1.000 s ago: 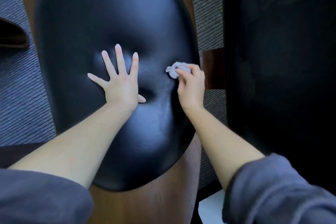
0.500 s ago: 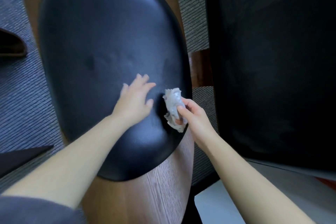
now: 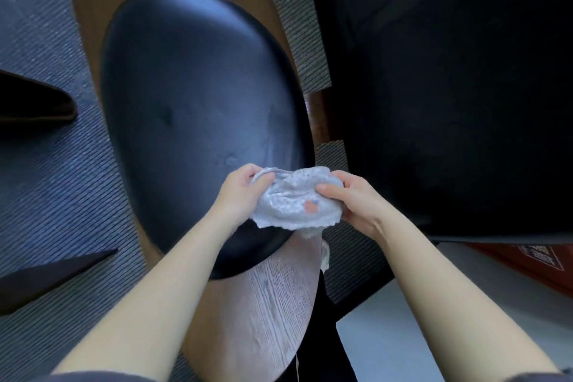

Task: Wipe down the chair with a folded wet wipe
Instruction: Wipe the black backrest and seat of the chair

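Note:
The chair has a black padded seat [image 3: 192,96] on a wooden shell [image 3: 257,313], seen from above. A crumpled white wet wipe [image 3: 288,201] with a small orange mark is held in the air above the seat's near right edge. My left hand [image 3: 240,192] pinches its left side. My right hand [image 3: 353,200] pinches its right side with the thumb on top. The wipe is spread out between both hands, off the seat.
A large black object [image 3: 449,87] fills the right side beside the chair. Grey ribbed carpet [image 3: 40,180] lies to the left, with dark pointed shapes [image 3: 34,102] on it. A white surface [image 3: 403,329] sits at lower right.
My left hand left the seat and took hold of the wipe. My right hand lifted the wipe off the seat, and it is now spread between both hands.

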### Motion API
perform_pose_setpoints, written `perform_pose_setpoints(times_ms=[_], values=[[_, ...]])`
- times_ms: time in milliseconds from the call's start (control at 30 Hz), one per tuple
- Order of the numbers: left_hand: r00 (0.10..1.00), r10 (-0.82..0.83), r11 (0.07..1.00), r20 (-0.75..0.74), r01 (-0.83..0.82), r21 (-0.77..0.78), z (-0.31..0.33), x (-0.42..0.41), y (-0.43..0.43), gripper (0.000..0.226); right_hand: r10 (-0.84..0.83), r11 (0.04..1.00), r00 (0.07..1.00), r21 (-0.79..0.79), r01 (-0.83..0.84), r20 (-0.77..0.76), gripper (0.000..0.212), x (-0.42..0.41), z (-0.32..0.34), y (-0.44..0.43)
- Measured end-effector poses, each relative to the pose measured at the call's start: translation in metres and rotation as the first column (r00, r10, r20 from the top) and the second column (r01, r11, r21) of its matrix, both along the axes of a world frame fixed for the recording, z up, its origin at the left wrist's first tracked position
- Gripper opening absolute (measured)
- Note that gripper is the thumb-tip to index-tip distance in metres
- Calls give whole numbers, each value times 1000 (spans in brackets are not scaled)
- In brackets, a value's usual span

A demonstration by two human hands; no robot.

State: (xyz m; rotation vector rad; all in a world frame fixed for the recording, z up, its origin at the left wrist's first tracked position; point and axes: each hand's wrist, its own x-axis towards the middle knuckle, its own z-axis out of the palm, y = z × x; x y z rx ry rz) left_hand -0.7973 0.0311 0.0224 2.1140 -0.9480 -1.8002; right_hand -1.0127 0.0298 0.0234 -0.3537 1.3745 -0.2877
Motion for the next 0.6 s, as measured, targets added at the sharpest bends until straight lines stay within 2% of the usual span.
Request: perform_pose_setpoints(times_ms=[100,167,267,333,367,433,467,500,533,567,600], values=[[997,66,997,28,-65,-43,-9,4,-4,18,-163,986,982,37,160,98,14,3,-14,0],[989,131,989,65,-125,-84,-20,6,-9,24,-213,977,970,-1,214,117,13,8,-27,-3],[960,229,966,162,-205,-155,-32,7,-18,24,-182,975,981,-139,172,-62,14,16,-40,-7],[924,316,947,214,-294,-130,-43,9,-17,20,-227,967,969,-142,211,-101,14,21,-42,-5],[897,379,925,226,-363,-109,-46,12,-16,20,-252,960,961,-151,235,-111,13,22,-43,-3],[799,577,816,168,-574,-71,-49,18,-15,19,-322,938,936,-179,296,-143,11,21,-43,0],[766,626,777,146,-628,-35,-49,19,-15,19,-369,924,919,-163,347,-135,10,19,-41,-1],[774,613,785,159,-620,-5,-49,20,-13,19,-409,910,906,-130,394,-109,12,17,-40,-1],[837,501,856,220,-517,15,-47,20,-12,15,-434,899,898,-92,428,-63,15,16,-38,-2],[910,252,958,328,-282,45,-45,21,-10,10,-444,895,896,-58,443,-1,19,15,-35,-3],[907,-66,996,416,38,76,-41,21,-8,30,-439,897,896,-25,441,65,22,15,-31,-4]])
